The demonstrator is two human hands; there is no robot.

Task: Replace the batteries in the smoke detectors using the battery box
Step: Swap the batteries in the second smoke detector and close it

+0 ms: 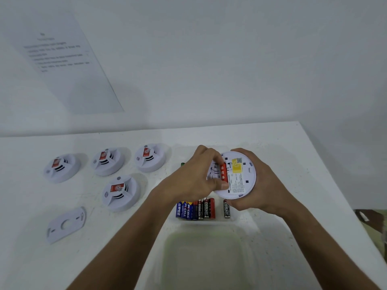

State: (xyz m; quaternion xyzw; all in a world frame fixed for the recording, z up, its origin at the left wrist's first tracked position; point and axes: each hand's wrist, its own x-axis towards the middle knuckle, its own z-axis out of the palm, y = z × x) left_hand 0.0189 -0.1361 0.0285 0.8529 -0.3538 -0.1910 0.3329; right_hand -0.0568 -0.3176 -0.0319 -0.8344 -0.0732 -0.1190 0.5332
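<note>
Starting at the left of the tabletop point(282, 143), a loose mounting plate point(66, 225) lies flat near the front, and behind it four smoke detectors sit face up and closed: three in a back row point(62, 168) point(107, 161) point(150, 157) and one in front point(121, 193). Whether those four have had their cells changed cannot be told from their outsides. Further right, the left hand point(194, 176) reaches in over the battery box point(236, 223), its grip closed with thumb and fingertips on a red battery point(224, 172) that lies in the slot on the back of a fifth smoke detector point(234, 174). Whether that cell is going in or coming out is not clear. The right hand point(257, 185) has its grip wrapped around the rim of this detector, holding it up, back toward the camera, above the box. Below the hands a row of spare batteries point(194, 209) lies side by side in the box, with one more point(226, 208) apart to the right, and the box lid point(201, 258) rests nearest the camera. By my reckoning the job is mid-way on this one unit: its plate is off, its slot is open, and it has yet to be closed up and set down, with the others' status unknown.
</note>
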